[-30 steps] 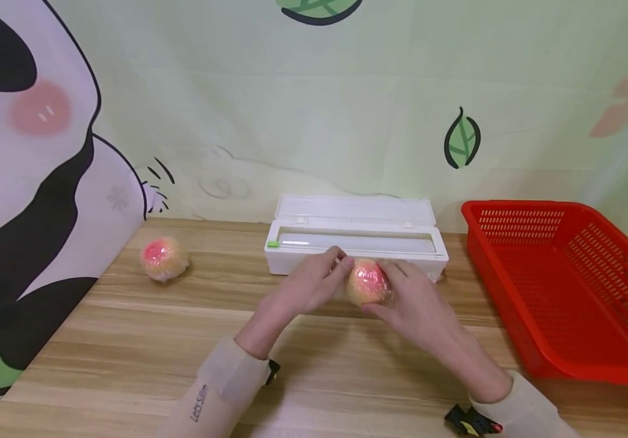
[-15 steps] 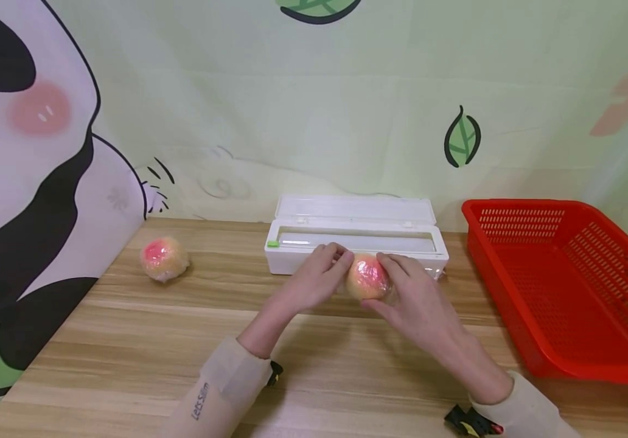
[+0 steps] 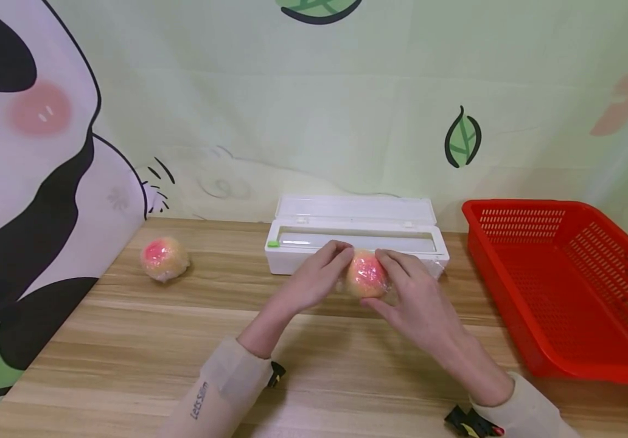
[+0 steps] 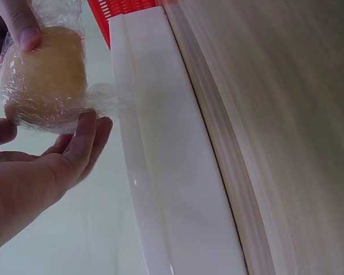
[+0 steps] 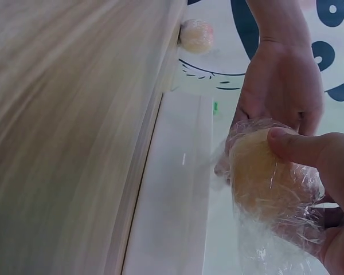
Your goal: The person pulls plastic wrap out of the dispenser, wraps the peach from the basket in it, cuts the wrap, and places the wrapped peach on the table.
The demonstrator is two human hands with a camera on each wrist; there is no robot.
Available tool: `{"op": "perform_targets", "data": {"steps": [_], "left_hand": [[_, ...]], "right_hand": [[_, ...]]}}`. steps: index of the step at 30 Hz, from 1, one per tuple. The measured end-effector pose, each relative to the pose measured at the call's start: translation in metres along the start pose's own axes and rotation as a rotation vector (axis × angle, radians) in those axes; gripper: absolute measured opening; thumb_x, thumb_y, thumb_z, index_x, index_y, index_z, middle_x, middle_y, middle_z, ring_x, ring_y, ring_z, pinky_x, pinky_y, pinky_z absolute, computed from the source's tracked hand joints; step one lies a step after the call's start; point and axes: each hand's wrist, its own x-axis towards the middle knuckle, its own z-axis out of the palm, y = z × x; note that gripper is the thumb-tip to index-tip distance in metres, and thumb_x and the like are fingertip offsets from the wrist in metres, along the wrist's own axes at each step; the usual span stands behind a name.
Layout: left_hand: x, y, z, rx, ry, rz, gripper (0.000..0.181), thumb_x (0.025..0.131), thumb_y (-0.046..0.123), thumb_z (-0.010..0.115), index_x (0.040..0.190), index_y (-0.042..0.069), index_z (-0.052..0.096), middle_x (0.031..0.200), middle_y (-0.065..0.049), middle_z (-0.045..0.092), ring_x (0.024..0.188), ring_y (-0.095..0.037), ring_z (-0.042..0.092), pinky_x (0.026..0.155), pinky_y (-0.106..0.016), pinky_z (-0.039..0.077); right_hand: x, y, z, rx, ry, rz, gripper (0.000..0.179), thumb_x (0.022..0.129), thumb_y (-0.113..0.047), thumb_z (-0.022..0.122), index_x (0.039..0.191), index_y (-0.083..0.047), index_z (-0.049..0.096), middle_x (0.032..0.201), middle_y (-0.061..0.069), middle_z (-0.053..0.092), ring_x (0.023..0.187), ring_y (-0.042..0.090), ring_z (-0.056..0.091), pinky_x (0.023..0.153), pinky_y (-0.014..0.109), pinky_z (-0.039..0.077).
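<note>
In the head view, a pink-and-yellow peach (image 3: 367, 275) is held up in front of the white film dispenser (image 3: 314, 258). Clear cling film (image 5: 269, 243) is wrapped around the peach, with loose ends hanging out at its sides. My right hand (image 3: 420, 298) grips the peach from the right, thumb below and fingers above. On the other side, my left hand (image 3: 314, 280) pinches the film close against the peach, as the left wrist view also shows. A second film-wrapped peach (image 3: 163, 259) rests on the table at the left.
The dispenser's lid (image 3: 355, 210) stands raised at the back, and a green slider (image 3: 273, 244) sits at its left end. A red plastic basket (image 3: 544, 359) occupies the right side. Behind the wooden table (image 3: 128, 365) hangs a printed cloth backdrop (image 3: 325, 134).
Both hands have raised the peach slightly, away from me in the head view, and the peach has turned a little. The dispenser, basket and second peach have not moved.
</note>
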Motion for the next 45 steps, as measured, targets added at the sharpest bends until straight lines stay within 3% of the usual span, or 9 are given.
{"op": "perform_targets", "data": {"steps": [8, 13, 19, 28, 37, 45], "left_hand": [[0.0000, -0.0006, -0.0005, -0.063, -0.008, -0.004, 0.048, 0.110, 0.043, 0.038, 0.138, 0.009, 0.057, 0.118, -0.005, 0.063, 0.106, -0.021, 0.059, 0.093, -0.042, 0.050], [-0.0003, 0.0007, -0.0003, -0.128, -0.019, -0.021, 0.053, 0.110, 0.047, 0.037, 0.140, 0.008, 0.054, 0.125, -0.005, 0.062, 0.112, -0.023, 0.057, 0.098, -0.045, 0.048], [-0.0003, 0.0042, 0.0010, -0.169, -0.015, -0.006, 0.064, 0.103, 0.054, 0.053, 0.142, 0.004, 0.050, 0.133, -0.011, 0.061, 0.123, -0.025, 0.057, 0.103, -0.045, 0.048], [-0.0009, 0.0040, 0.0021, -0.224, -0.049, -0.029, 0.075, 0.092, 0.046, 0.076, 0.145, 0.004, 0.044, 0.135, -0.011, 0.056, 0.113, -0.024, 0.063, 0.088, -0.039, 0.055], [0.0009, 0.0020, 0.0030, -0.298, -0.078, -0.009, 0.069, 0.089, 0.035, 0.081, 0.138, 0.007, 0.042, 0.123, -0.011, 0.060, 0.106, -0.023, 0.064, 0.083, -0.035, 0.055], [0.0012, 0.0037, 0.0024, -0.435, -0.113, 0.015, 0.065, 0.089, 0.019, 0.081, 0.135, 0.005, 0.038, 0.128, -0.016, 0.053, 0.110, -0.025, 0.062, 0.087, -0.035, 0.056]], "right_hand": [[0.0001, -0.0018, -0.0014, -0.013, 0.016, -0.011, 0.086, 0.068, -0.023, 0.098, 0.138, 0.007, 0.059, 0.135, 0.022, 0.060, 0.121, 0.037, 0.057, 0.098, 0.047, 0.053], [0.0006, -0.0024, -0.0020, -0.024, 0.041, -0.030, 0.087, 0.067, -0.022, 0.099, 0.138, 0.006, 0.059, 0.135, 0.021, 0.060, 0.121, 0.036, 0.057, 0.097, 0.047, 0.053], [0.0015, -0.0021, -0.0023, -0.026, 0.105, -0.083, 0.086, 0.065, -0.021, 0.100, 0.136, 0.008, 0.060, 0.134, 0.023, 0.061, 0.120, 0.037, 0.058, 0.097, 0.047, 0.053], [0.0012, -0.0028, -0.0024, -0.003, 0.120, -0.094, 0.085, 0.065, -0.017, 0.100, 0.136, 0.007, 0.060, 0.134, 0.022, 0.060, 0.120, 0.036, 0.058, 0.096, 0.046, 0.053], [0.0008, -0.0027, -0.0006, 0.018, 0.147, -0.109, 0.085, 0.062, -0.015, 0.101, 0.134, 0.007, 0.061, 0.133, 0.021, 0.060, 0.120, 0.035, 0.057, 0.097, 0.045, 0.053], [0.0007, -0.0038, -0.0012, 0.029, 0.156, -0.104, 0.083, 0.061, -0.014, 0.102, 0.131, 0.006, 0.061, 0.132, 0.021, 0.059, 0.122, 0.035, 0.055, 0.099, 0.045, 0.052]]}}
